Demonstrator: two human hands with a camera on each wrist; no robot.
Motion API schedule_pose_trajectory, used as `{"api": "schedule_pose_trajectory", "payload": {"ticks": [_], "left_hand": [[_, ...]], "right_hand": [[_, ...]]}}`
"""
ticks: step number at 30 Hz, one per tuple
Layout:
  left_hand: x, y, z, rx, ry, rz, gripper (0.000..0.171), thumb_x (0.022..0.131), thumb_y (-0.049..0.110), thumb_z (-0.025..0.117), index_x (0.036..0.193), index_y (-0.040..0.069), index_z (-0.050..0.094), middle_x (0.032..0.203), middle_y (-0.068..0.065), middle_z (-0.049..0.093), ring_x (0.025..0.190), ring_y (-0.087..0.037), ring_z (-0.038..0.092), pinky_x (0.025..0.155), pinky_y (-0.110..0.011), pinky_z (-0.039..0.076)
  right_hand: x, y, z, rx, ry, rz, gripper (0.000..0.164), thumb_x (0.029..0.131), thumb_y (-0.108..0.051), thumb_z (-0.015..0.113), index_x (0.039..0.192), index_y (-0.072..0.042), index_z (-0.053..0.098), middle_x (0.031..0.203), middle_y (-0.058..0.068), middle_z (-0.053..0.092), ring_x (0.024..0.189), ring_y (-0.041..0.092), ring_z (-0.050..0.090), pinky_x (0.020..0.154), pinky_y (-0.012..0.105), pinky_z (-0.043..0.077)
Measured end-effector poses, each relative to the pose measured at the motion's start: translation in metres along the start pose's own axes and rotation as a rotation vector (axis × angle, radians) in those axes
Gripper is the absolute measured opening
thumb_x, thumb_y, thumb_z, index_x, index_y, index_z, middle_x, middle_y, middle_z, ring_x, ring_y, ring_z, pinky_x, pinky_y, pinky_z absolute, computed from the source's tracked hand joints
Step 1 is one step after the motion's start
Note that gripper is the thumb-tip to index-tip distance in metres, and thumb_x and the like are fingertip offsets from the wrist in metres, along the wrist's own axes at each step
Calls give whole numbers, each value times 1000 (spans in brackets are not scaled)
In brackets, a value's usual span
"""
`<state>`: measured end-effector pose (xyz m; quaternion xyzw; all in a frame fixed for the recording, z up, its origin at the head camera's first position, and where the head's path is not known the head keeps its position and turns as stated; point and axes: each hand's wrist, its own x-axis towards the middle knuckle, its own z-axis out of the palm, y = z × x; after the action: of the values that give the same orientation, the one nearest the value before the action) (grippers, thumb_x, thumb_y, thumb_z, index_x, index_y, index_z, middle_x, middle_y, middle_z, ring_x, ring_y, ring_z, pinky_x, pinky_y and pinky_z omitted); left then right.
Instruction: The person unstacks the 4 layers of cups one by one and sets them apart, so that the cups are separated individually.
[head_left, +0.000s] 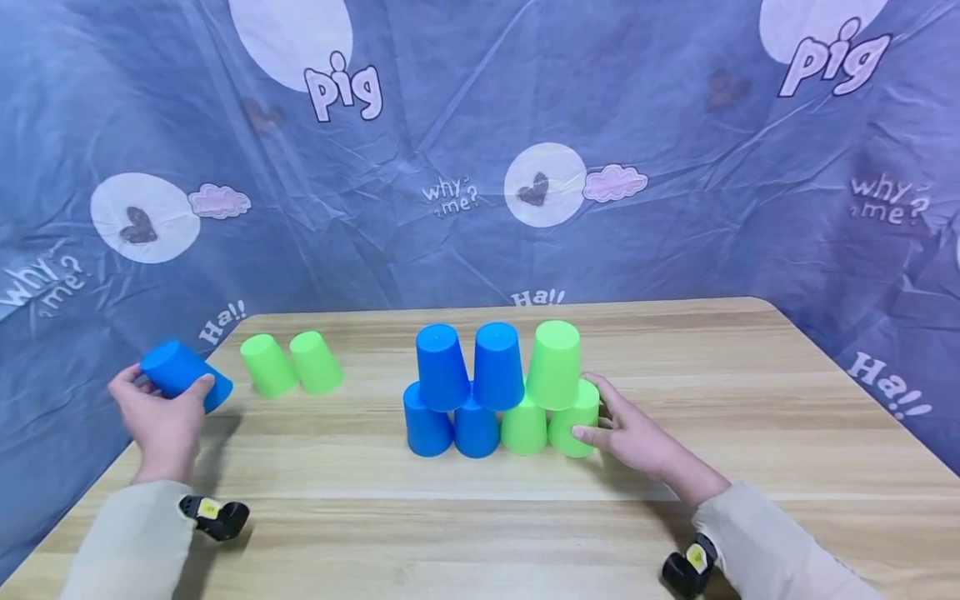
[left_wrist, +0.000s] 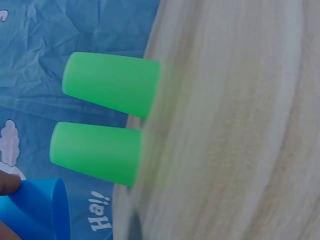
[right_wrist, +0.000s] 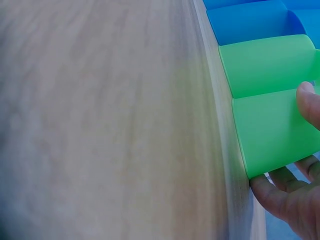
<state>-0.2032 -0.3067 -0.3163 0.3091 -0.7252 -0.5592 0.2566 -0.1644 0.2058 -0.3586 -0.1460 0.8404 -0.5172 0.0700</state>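
Observation:
My left hand (head_left: 163,423) grips a blue cup (head_left: 178,373), tilted and raised at the table's left side. Just right of it two green cups (head_left: 267,365) stand upside down side by side. Mid-table is a two-level stack: a bottom row of two blue cups (head_left: 428,421) and two green cups (head_left: 524,427), with two more blue cups (head_left: 442,367) and one green cup (head_left: 555,363) on top, all mouth down. My right hand (head_left: 637,437) holds the rightmost bottom green cup (right_wrist: 275,130), thumb at its front and fingers around its far side.
The wooden table (head_left: 337,517) reaches back to a blue printed cloth (head_left: 420,108) that hangs behind it and along both sides. A small black camera (head_left: 217,517) is strapped to the left wrist, another black camera (head_left: 688,567) to the right.

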Motion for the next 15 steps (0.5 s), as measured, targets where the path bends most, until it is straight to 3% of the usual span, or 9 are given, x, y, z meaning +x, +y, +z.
{"api": "schedule_pose_trajectory", "payload": {"ticks": [8, 15], "left_hand": [[8, -12, 7, 136, -46, 18, 81, 82, 21, 65, 141, 26, 9, 148, -14, 23, 136, -29, 23, 113, -42, 21], [11, -21, 13, 195, -69, 26, 82, 84, 18, 63, 142, 17, 5, 149, -19, 21, 136, -35, 22, 113, -47, 20]], "right_hand": [[0, -2, 1, -14, 20, 16, 68, 87, -19, 62, 143, -15, 24, 125, 16, 51, 123, 41, 43, 101, 61, 32], [0, -1, 0, -8, 22, 12, 68, 87, -19, 63, 143, -14, 24, 124, 16, 51, 123, 41, 42, 101, 60, 32]]}}
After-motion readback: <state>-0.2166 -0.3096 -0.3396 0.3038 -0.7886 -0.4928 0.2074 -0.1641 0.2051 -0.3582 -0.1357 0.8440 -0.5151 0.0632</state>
